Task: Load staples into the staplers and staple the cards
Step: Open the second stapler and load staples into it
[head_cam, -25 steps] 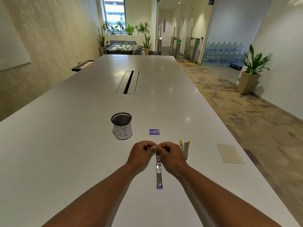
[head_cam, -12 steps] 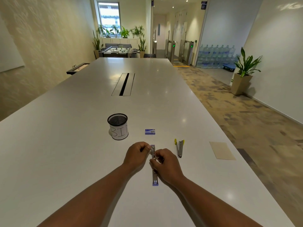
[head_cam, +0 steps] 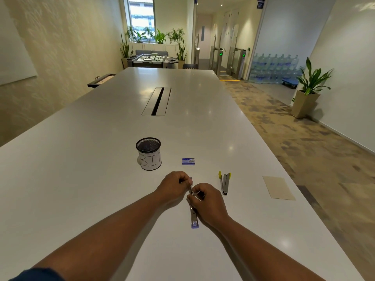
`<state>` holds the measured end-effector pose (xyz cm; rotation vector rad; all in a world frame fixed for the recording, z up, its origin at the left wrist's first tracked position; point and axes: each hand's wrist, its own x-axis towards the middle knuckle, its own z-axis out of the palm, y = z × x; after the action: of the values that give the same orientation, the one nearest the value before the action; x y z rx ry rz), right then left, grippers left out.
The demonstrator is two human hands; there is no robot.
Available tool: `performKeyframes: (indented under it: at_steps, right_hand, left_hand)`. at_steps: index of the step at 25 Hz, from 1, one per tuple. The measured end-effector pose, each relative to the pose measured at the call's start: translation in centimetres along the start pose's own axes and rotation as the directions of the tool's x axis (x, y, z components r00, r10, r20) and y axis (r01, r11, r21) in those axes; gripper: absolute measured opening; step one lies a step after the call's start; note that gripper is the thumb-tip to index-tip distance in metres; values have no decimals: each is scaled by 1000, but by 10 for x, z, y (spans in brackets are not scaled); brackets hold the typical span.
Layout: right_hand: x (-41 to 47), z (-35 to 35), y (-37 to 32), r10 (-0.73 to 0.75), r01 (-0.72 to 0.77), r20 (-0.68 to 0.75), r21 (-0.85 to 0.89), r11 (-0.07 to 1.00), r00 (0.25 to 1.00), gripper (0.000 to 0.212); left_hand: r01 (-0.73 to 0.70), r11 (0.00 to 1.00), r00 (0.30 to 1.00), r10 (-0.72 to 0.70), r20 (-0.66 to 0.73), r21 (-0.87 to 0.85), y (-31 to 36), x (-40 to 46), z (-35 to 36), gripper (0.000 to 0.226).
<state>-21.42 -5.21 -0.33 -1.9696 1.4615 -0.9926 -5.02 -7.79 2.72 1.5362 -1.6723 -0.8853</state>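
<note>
Blue-tipped stapler [head_cam: 194, 217] lies opened flat on white table [head_cam: 101, 159], L hand [head_cam: 174, 185] & R hand [head_cam: 206, 199] fingers pinched on its far end; bare tabletop all round.

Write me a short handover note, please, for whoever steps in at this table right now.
Left hand: fingers pinched at the far end of the blue stapler, which lies opened flat on the table.
Right hand: fingers on the stapler's middle, apparently seating staples; the strip is too small to confirm.
Yellow stapler: to the right, lying open, untouched.
Staple box: behind the hands, beside the mesh cup marked BIN.
Cards: far right, lying flat, apparently not yet stapled.
Left: finish loading the blue stapler, load the yellow one, staple the cards.
</note>
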Motion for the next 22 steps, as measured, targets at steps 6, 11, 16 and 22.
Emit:
performKeyframes:
  at_steps: [6,11,16,22]
  right_hand:
    - [1,0,-1,5,-5,9,1,1000,1000,12]
    - [1,-1,-1,13,-13,7,1,1000,1000,13]
    - [1,-1,-1,16,-16,11,11,1000,1000,12]
    - [0,-2,-2,12,-12,11,16,1000,1000,12]
  left_hand:
    - [-52,985,995,37,93,164,2,9,-12,24]
    - [-94,969,987,60,150,229,2,12,-14,22]
    - [-125,956,985,87,148,267,3,13,-16,22]
    - [-29,988,999,23,42,150,-3,10,-11,13]
